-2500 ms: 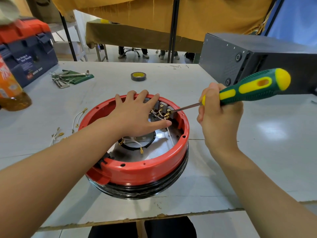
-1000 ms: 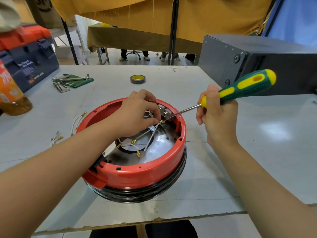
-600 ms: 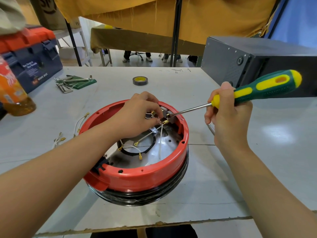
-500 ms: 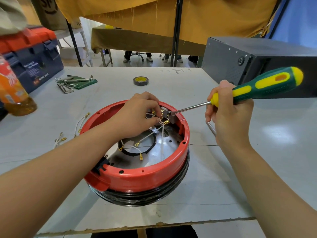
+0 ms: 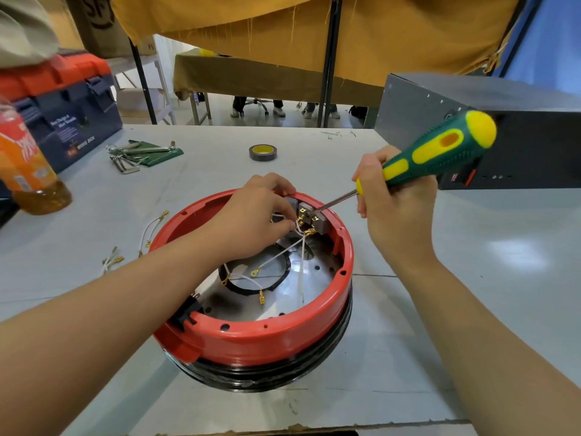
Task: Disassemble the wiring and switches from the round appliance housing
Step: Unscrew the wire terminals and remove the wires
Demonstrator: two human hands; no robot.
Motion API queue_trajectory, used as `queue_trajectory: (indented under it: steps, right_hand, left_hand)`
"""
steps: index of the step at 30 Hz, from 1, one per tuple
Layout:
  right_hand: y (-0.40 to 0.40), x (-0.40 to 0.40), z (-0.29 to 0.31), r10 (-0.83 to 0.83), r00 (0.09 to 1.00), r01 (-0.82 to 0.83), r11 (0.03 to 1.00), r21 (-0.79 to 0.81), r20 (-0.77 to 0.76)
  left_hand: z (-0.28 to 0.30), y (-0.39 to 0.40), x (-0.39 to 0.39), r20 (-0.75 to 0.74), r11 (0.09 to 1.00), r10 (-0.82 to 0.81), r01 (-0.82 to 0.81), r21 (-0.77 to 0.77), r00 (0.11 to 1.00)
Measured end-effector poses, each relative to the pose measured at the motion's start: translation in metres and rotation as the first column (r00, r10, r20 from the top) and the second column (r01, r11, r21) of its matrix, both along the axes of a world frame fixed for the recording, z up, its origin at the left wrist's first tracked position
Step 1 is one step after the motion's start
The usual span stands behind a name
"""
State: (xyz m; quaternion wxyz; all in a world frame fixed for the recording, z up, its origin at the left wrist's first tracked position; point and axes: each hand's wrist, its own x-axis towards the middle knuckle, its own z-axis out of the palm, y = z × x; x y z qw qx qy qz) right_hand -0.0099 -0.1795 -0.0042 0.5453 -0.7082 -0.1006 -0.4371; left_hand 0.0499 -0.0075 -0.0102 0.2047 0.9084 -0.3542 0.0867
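Left hand [image 5: 257, 221] pinching wires [image 5: 295, 247] at switch [image 5: 309, 212] mid-frame in housing [image 5: 251, 335], right hand [image 5: 396, 202] gripping screwdriver [image 5: 437, 152]; loose leads [image 5: 151, 228] on desk [image 5: 471, 278] left, switch still mounted.

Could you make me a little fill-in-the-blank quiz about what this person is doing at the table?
1. The right hand grips a ____ with a green and yellow handle.
2. The left hand pinches white ____ inside the round housing.
3. The housing's rim is ____ in colour.
4. A roll of ____ lies beyond the housing.

Missing words: screwdriver; wires; red; tape
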Motion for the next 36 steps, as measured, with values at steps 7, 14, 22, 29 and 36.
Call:
queue_trajectory:
  steps: [7, 14, 22, 29, 36]
  right_hand:
    - [-0.003, -0.005, -0.009, -0.009, 1.000, 0.012, 0.991, -0.135, 0.023]
    - [0.002, -0.016, -0.009, 0.033, 0.999, -0.024, 0.944, -0.329, 0.020]
    - [-0.001, -0.015, -0.006, 0.033, 0.999, -0.043, 0.931, -0.364, -0.034]
    - [-0.005, -0.006, -0.007, -0.006, 0.998, -0.007, 0.982, -0.189, -0.068]
    - [-0.004, 0.000, -0.008, 0.026, 0.997, -0.025, 1.000, 0.007, -0.071]
  left_hand:
    - [-0.001, -0.003, 0.004, -0.046, 0.999, 0.032, -0.033, -0.031, 0.998]
    - [-0.001, -0.005, 0.004, -0.133, 0.994, 0.074, -0.084, -0.068, 0.988]
    - [-0.001, -0.006, 0.004, -0.179, 0.993, 0.082, -0.095, -0.065, 0.980]
    - [0.000, -0.006, 0.003, -0.182, 0.994, 0.082, -0.094, -0.063, 0.980]
    - [0.001, -0.006, 0.002, -0.186, 0.994, 0.076, -0.089, -0.061, 0.980]
